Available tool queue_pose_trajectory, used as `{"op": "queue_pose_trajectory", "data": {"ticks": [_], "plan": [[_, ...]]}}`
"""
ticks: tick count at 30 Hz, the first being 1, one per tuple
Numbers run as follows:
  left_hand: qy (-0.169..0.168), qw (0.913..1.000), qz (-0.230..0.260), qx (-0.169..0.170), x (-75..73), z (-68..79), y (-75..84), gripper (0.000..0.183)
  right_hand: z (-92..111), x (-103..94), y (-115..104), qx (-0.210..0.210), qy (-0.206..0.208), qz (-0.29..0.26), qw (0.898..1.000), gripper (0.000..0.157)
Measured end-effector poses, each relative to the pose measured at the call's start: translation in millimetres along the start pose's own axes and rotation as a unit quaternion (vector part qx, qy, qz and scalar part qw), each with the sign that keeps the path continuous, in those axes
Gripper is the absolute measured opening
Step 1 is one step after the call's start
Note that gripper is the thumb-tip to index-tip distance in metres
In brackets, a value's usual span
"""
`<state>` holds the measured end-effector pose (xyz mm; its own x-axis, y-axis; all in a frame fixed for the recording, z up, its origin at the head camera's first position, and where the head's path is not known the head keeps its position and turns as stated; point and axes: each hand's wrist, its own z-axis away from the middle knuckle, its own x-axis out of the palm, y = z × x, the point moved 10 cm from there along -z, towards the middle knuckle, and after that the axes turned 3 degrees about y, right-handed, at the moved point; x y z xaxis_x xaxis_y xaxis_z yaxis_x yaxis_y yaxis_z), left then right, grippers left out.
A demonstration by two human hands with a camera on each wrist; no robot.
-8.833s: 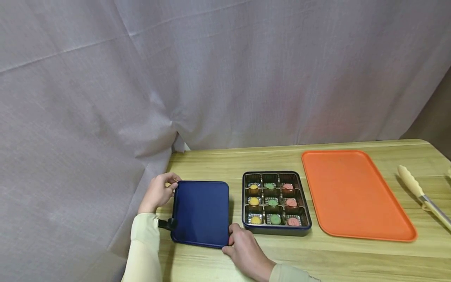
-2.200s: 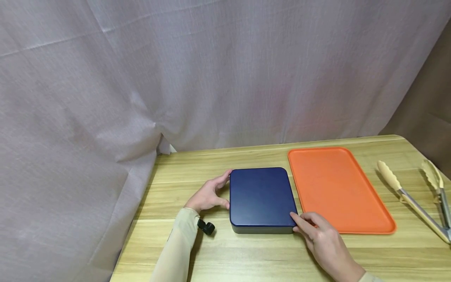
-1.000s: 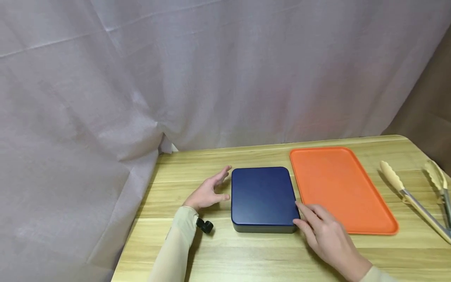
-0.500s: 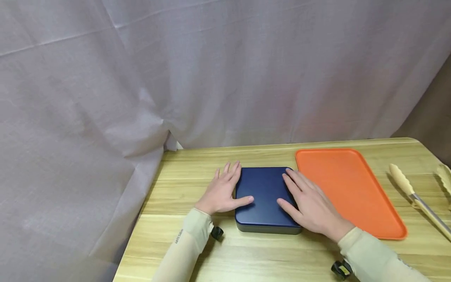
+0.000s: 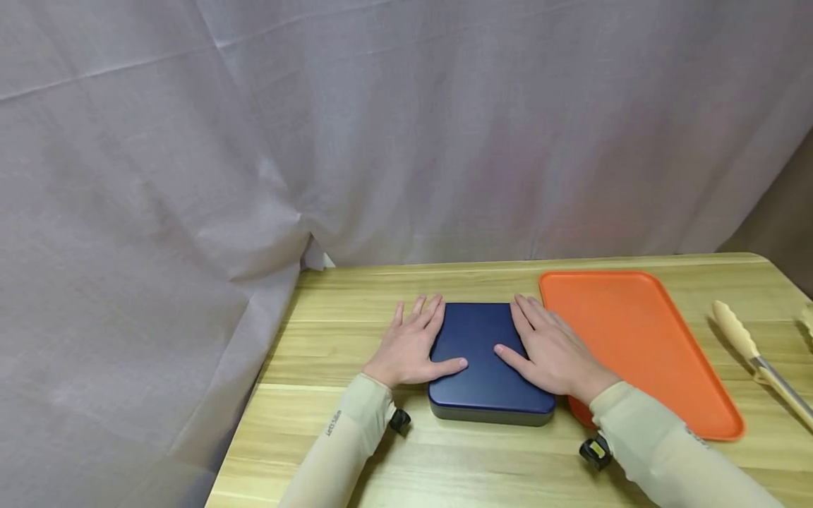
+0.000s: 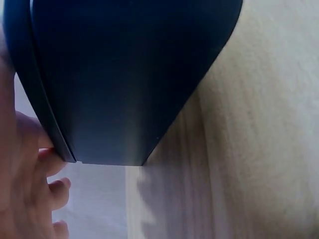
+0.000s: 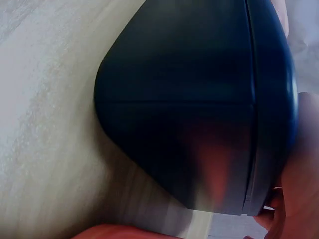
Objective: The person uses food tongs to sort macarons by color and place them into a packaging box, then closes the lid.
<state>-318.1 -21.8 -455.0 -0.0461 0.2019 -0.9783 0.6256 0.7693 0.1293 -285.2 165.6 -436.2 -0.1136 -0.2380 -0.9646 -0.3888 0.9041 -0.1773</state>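
Note:
A square box with a dark blue lid sits on the table, the lid covering it from edge to edge. My left hand lies spread along the lid's left side, its thumb stretched over the top. On the opposite side my right hand rests flat, thumb pointing inward and fingertips at the far right corner. From the left wrist, the box's dark side wall shows with a thin seam below the lid. The right wrist view shows a similar seam along the box wall. The box's inside is hidden.
An orange tray lies just right of the box, partly under my right forearm. Tongs with cream tips lie farther right, cut off by the frame edge. A grey curtain hangs behind the wooden table.
The lid, earlier held at the left beside the uncovered box of yellow, green and pink pieces, now covers it. Both hands have moved from the box's sides onto its top.

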Motion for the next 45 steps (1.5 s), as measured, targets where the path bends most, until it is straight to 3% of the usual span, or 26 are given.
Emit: {"op": "queue_pose_trajectory", "data": {"ticks": [21,29,35,45], "plan": [[-0.008,0.9999,-0.002,-0.015,0.7,1.7,-1.2,0.113,-3,1.7,-3,0.001,-0.011,-0.006,1.000,0.089],[-0.014,0.9995,0.029,0.009,-6.6,17.0,25.4,0.113,21,-6.6,-18,-0.009,-0.001,0.000,1.000,0.088],[-0.007,0.9998,0.001,0.016,-8.2,32.6,44.9,0.112,45,-3.5,-33,-0.015,0.003,0.004,1.000,0.087],[0.030,0.9994,-0.011,0.015,3.6,45.8,53.5,0.109,60,6.4,-37,0.002,0.030,-0.020,0.999,0.084]]}}
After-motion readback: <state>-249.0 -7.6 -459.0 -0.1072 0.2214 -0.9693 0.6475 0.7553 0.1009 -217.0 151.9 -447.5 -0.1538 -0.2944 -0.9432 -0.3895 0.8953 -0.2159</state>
